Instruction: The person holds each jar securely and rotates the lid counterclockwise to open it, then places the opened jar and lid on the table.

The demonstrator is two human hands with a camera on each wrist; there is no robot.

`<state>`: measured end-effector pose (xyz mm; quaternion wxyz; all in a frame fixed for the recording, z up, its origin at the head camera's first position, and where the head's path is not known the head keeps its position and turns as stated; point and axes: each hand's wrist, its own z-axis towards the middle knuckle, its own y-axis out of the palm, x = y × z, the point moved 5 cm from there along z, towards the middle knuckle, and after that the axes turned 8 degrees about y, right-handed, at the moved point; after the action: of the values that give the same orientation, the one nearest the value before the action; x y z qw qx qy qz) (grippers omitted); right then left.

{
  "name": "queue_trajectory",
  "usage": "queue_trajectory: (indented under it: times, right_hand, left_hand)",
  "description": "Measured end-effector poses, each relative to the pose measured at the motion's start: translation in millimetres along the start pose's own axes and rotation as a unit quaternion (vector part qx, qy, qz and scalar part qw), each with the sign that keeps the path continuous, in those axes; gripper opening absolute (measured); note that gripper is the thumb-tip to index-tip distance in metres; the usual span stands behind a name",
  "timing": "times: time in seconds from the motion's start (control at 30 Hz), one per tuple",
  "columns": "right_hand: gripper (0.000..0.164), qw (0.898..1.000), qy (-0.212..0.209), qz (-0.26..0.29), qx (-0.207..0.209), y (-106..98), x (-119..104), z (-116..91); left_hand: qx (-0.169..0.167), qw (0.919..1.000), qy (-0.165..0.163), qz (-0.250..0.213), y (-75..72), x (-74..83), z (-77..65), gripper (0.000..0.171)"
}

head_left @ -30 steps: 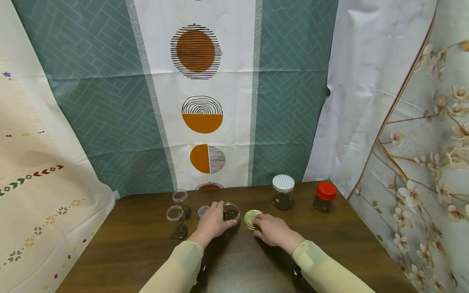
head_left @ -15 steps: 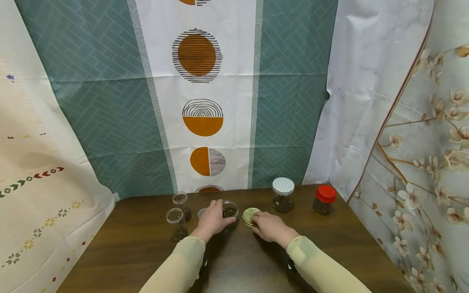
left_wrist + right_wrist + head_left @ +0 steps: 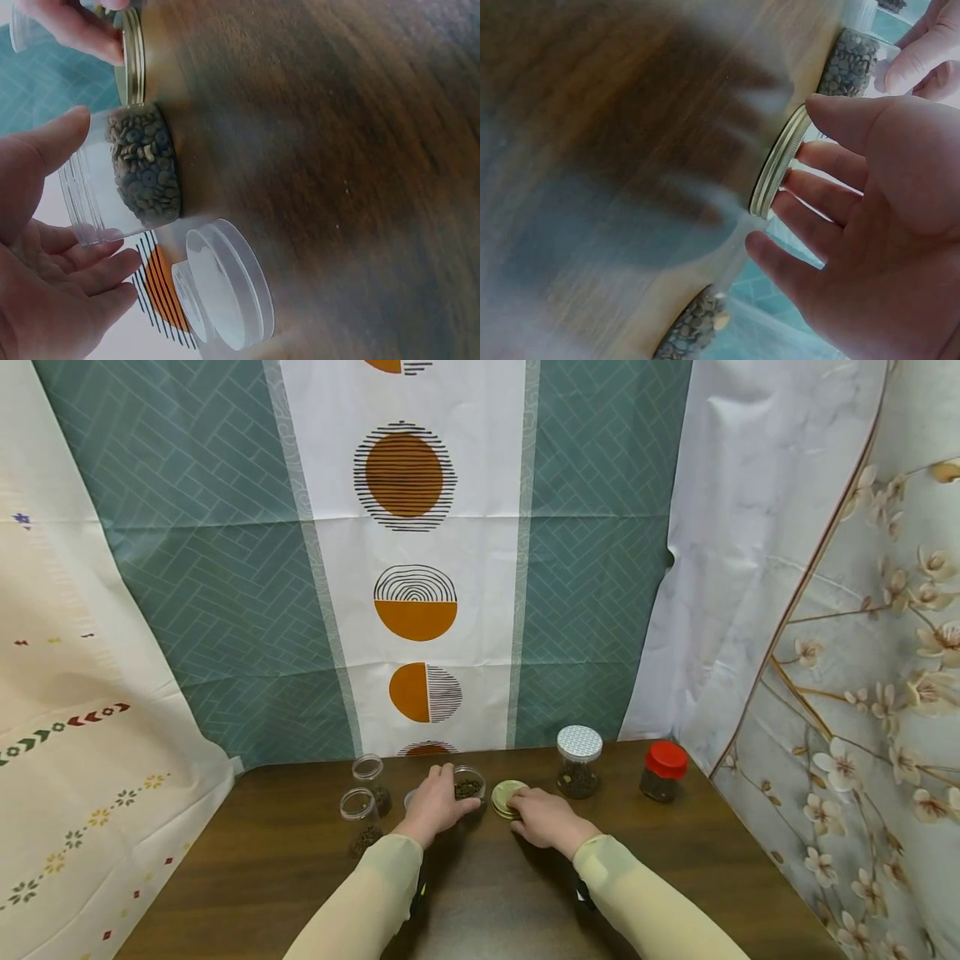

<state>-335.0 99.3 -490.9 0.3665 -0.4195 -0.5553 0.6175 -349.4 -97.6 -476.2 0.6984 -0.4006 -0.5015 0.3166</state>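
My left hand point(image 3: 435, 806) spans a wide, clear, lidless jar point(image 3: 146, 161) of dark brown pellets, thumb on one side and fingers on the other. It stands upright on the table. My right hand point(image 3: 551, 818) holds gold metal lids point(image 3: 507, 797), which look like a stack of two lying flat, with thumb and fingertips at the rim. They lie just right of the jar, close to it. A translucent plastic lid point(image 3: 232, 285) sits beside the jar in the left wrist view, with a smaller one against it. My left hand mostly hides these in the head view.
Two narrow lidless jars, a nearer one point(image 3: 362, 822) and a farther one point(image 3: 369, 768), stand left of my left hand. A white-patterned-lid jar point(image 3: 579, 762) and a red-lidded jar point(image 3: 664, 770) stand at the back right. Curtains hang behind the brown table point(image 3: 247, 860).
Both hands have moved slightly away from me across the table. The jar has shifted farther back, and the gold lids have slid back and left with my right hand.
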Motion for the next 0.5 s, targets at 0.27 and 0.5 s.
queue_trajectory:
  times: [0.27, 0.5]
  right_hand:
    - [0.036, 1.0, 0.001, 0.0, 0.007, -1.5, -4.5, 6.9]
    - [0.035, 1.0, 0.009, -0.003, 0.012, -2.1, -6.2, 9.6]
  left_hand:
    - [0.0, 0.9998, -0.016, 0.014, -4.4, -2.1, 5.0, 0.092]
    - [-0.006, 0.9996, -0.024, 0.013, -5.2, -2.7, 7.6, 0.094]
